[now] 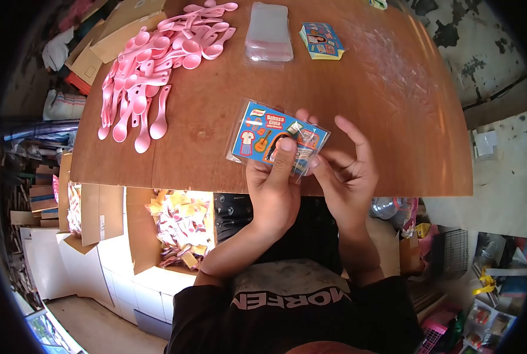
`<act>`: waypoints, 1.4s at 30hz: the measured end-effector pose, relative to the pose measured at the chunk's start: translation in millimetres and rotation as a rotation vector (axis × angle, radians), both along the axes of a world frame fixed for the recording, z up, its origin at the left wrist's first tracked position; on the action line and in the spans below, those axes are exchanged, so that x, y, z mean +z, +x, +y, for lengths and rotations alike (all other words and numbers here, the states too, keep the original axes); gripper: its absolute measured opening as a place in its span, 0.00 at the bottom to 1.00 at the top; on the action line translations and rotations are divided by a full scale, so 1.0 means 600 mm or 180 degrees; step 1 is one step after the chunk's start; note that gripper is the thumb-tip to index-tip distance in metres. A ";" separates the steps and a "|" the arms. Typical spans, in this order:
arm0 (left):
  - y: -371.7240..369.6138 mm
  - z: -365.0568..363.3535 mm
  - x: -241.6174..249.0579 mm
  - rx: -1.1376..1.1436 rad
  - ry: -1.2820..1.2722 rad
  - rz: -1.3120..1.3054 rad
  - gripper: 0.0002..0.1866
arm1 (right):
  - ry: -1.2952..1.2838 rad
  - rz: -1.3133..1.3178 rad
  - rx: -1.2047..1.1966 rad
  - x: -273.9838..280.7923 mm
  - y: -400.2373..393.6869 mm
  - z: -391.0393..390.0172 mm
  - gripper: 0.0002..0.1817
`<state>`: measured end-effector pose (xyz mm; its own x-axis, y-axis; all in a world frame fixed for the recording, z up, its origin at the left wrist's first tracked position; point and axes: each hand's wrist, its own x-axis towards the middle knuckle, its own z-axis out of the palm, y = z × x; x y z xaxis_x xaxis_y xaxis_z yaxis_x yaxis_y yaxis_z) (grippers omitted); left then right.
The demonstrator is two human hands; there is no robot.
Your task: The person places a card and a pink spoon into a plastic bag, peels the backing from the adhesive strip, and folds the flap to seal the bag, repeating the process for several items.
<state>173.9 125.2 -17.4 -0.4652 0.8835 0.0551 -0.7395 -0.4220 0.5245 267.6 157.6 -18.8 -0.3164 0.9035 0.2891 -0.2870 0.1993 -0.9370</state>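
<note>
A blue printed card [262, 131] with cartoon pictures sits in a clear plastic sleeve [234, 150], tilted above the table's near edge. My left hand [276, 186] holds it, thumb across the front and fingertips showing behind the top edge. At the sleeve's right end, my right hand [351, 177] pinches the edge with its thumb and a bent finger, while the index finger stretches upward. Further back lie a stack of clear plastic sleeves [267, 32] and a stack of similar blue cards [322, 41].
Many pink spoons [151, 65] are heaped on the left of the wooden table [216, 118]. Loose clear plastic [396, 65] lies at the right. Below the near edge, at left, a cardboard box [142, 236] holds packed pink and yellow items. Another cardboard box [128, 29] stands behind the spoons.
</note>
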 end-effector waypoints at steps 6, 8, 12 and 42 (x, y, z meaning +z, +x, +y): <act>-0.007 -0.006 -0.009 -0.0057 -0.0073 0.0164 0.21 | 0.0026 -0.0007 0.0172 -0.008 -0.006 0.002 0.17; -0.004 -0.009 -0.008 -0.0175 -0.0097 0.0077 0.18 | -0.0066 0.0007 0.0236 -0.009 -0.006 0.002 0.13; 0.007 -0.016 -0.012 -0.0424 -0.0280 0.0058 0.13 | -0.0059 0.0103 0.0090 -0.014 -0.009 0.004 0.13; -0.061 -0.005 -0.032 -0.0126 0.0422 -0.0095 0.26 | -0.1037 -0.0247 0.0263 -0.010 -0.062 0.003 0.06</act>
<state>137.0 122.3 -36.3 -0.4334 0.8870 0.1592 -0.7713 -0.4565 0.4436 230.2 159.4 -24.8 -0.4020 0.9148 -0.0384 -0.2151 -0.1351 -0.9672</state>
